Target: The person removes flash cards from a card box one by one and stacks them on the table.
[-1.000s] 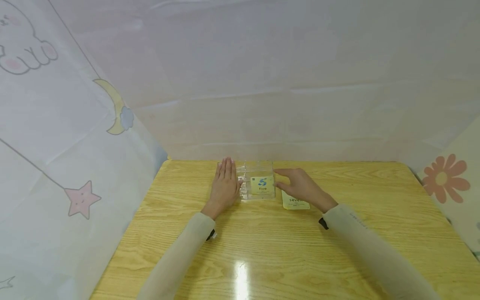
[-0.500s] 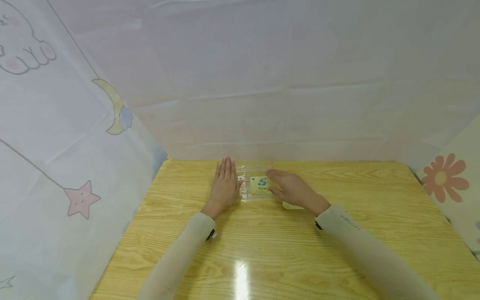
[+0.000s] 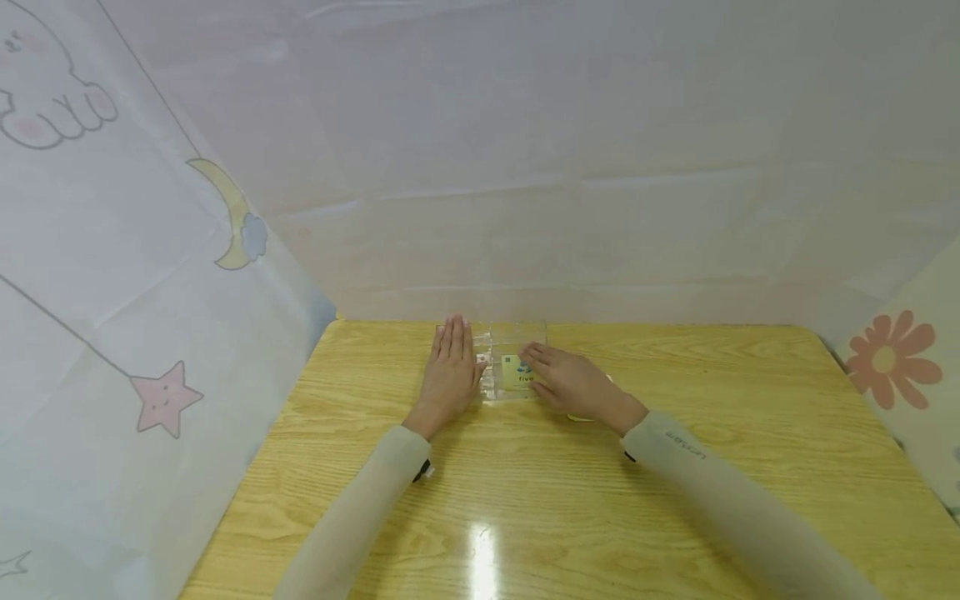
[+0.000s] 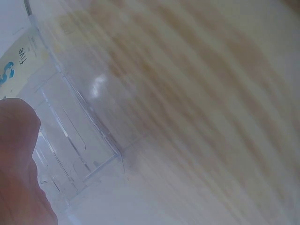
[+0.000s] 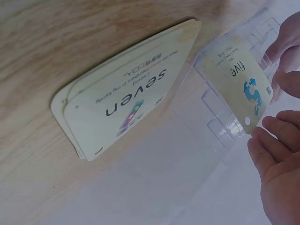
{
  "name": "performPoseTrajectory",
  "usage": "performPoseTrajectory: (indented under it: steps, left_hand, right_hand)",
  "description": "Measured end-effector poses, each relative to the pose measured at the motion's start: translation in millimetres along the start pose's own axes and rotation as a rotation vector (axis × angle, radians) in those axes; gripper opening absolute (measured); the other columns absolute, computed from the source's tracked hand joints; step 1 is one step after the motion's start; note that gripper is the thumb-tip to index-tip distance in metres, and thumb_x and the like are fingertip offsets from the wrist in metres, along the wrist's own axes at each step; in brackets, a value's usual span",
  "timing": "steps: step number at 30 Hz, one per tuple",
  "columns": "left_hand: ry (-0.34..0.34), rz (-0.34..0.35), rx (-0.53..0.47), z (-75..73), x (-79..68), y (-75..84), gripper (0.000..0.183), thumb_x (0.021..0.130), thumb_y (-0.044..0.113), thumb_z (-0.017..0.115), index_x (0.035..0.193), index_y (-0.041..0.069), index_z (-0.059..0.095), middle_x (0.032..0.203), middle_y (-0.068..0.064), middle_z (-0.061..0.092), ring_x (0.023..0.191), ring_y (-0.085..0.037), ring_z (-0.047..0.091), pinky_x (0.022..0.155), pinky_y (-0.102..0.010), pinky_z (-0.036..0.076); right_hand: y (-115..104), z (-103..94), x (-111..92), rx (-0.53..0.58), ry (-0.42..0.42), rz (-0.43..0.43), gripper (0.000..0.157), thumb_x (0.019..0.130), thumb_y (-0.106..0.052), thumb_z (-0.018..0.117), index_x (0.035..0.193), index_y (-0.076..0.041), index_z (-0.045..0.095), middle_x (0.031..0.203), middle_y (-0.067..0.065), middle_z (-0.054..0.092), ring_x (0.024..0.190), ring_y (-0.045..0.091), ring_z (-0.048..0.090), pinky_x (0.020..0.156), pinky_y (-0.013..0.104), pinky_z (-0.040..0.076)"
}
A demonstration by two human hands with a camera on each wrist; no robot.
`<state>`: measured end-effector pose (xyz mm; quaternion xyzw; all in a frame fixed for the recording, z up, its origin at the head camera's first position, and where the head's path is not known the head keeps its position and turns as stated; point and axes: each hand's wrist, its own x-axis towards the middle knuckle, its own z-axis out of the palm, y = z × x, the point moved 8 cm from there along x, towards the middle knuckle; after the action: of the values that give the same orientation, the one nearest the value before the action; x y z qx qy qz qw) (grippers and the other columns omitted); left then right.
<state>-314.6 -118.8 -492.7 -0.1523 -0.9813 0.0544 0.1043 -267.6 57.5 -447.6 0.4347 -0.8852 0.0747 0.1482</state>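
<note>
A clear plastic box [image 3: 517,335] with divided compartments lies at the table's far edge. Across its left part my left hand [image 3: 447,371] rests, fingers straight and together; its thumb [image 4: 16,136] shows in the left wrist view. A pale yellow card [image 3: 513,375] printed with a blue 5 and "five" lies in the box's right part. My right hand [image 3: 577,385] reaches over that card, partly covering it. In the right wrist view its loosely bent fingers [image 5: 269,145] come to the edge of the five card [image 5: 239,84]; whether they touch it, I cannot tell.
A small stack of cards [image 5: 126,89] with "seven" on top lies on the wooden table [image 3: 525,492], just right of the box. My right hand hides most of it in the head view. A printed cloth [image 3: 562,200] stands behind the table.
My right hand has moved left from the box's right edge to over the five card, covering the seven stack. The left hand has stayed in place.
</note>
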Motion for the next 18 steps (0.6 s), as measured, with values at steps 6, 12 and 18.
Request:
performPoseTrajectory:
  steps: [6, 12, 18]
  left_hand:
    - [0.006, 0.004, 0.019, -0.9, 0.3, 0.8, 0.077, 0.114, 0.045, 0.036, 0.166, -0.006, 0.012, 0.175, -0.025, -0.003, 0.166, -0.039, 0.009, 0.137, -0.049, 0.007]
    - [0.007, 0.005, 0.004, -2.1, -0.5, 0.5, 0.076, 0.114, 0.044, 0.035, 0.166, -0.007, 0.014, 0.175, -0.026, -0.002, 0.166, -0.039, 0.004, 0.137, -0.049, 0.008]
    - [0.004, 0.003, 0.018, -1.5, -0.9, 0.0, 0.076, 0.114, 0.044, 0.036, 0.166, -0.006, 0.014, 0.176, -0.025, 0.000, 0.166, -0.038, 0.007, 0.137, -0.049, 0.007]
  right_hand:
    - [-0.6, 5.7, 0.0, -0.127, -0.024, -0.027, 0.059, 0.101, -0.024, 0.072, 0.151, 0.001, 0.054, 0.155, 0.020, 0.056, 0.143, 0.034, 0.057, 0.112, 0.046, 0.054]
    - [-5.7, 4.3, -0.1, -0.240, -0.015, -0.075, 0.060, 0.098, -0.021, 0.075, 0.150, 0.001, 0.055, 0.154, 0.019, 0.058, 0.143, 0.033, 0.057, 0.115, 0.044, 0.052]
    - [-7.7, 8.0, 4.0, -0.288, -0.019, -0.086, 0.058, 0.098, -0.020, 0.075, 0.149, 0.000, 0.057, 0.153, 0.018, 0.059, 0.143, 0.033, 0.059, 0.114, 0.044, 0.052]
